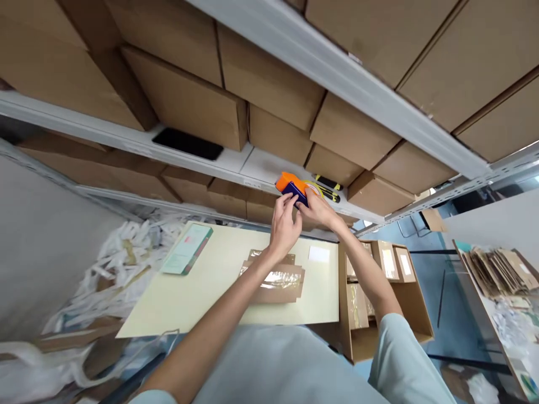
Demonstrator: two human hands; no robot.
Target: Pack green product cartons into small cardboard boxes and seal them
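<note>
Over the far edge of the table, in front of the shelf, is an orange and dark-blue tape dispenser (pixel 290 180) with a roll of tape on its right side. My right hand (pixel 319 209) grips it at the right end. The fingers of my left hand (pixel 285 224) are bent against its blue front edge; the fingertips are partly hidden. Below my hands, a small brown cardboard package (pixel 278 285) with shiny tape strips lies on the pale table (pixel 227 252). A white label (pixel 319 253) lies to its right.
Yellow-black utility knives (pixel 329 182) and a black flat object (pixel 187 144) lie on the shelf (pixel 263 165) among cardboard boxes. A green-white box (pixel 188 248) is at the table's left. An open carton (pixel 343 303) holding small taped boxes stands right. White scraps (pixel 113 264) heap left.
</note>
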